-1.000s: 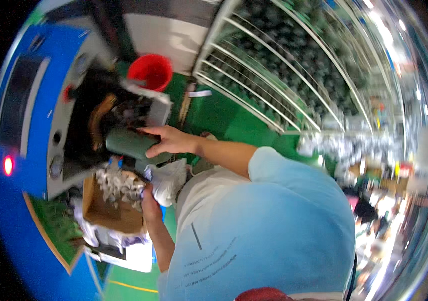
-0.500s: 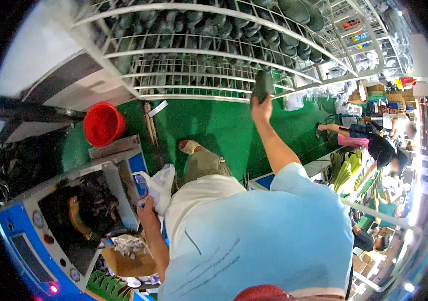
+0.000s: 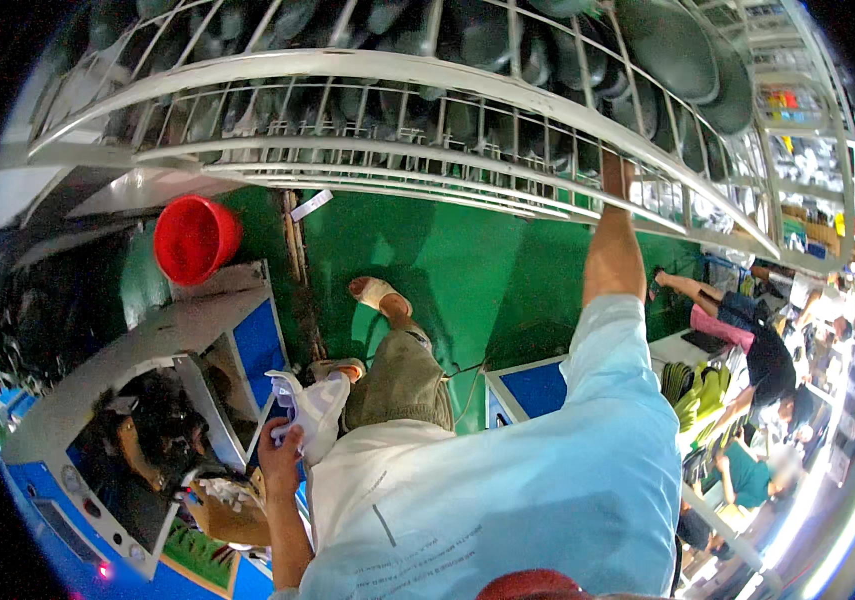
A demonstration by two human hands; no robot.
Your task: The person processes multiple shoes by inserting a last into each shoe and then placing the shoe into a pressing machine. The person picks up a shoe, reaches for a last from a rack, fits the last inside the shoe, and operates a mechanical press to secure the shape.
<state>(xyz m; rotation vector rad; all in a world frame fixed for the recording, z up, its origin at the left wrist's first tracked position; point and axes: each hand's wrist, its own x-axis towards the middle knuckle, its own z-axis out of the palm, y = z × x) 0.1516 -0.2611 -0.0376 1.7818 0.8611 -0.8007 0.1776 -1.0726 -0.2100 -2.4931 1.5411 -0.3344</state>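
My left hand [image 3: 281, 455] is closed around a white and pale-lilac shoe upper [image 3: 315, 412] held low by my left hip. Its open collar and flaps hang over my fingers. My right arm reaches forward and up to a white wire rack [image 3: 387, 68]. Behind its bars my right hand [image 3: 618, 178] is partly covered, and its fingers and anything in them are hidden. Rows of dark green shoe-shaped pieces [image 3: 488, 44], like shoe lasts, fill the rack's shelves around that hand.
A red bucket [image 3: 195, 243] stands on the green floor [image 3: 487, 300] at left. Beside my left arm is a blue and grey machine [image 3: 272, 330] with an open chamber, near a cardboard box [image 3: 232, 515]. Co-workers [image 3: 762, 340] sit at the right, near yellow-green pieces [image 3: 704, 400].
My right hand, earlier gripping a dark green shoe-shaped piece below the rack's edge, has gone up in among the bars. The rack appears nearer. My left hand still holds the shoe upper.
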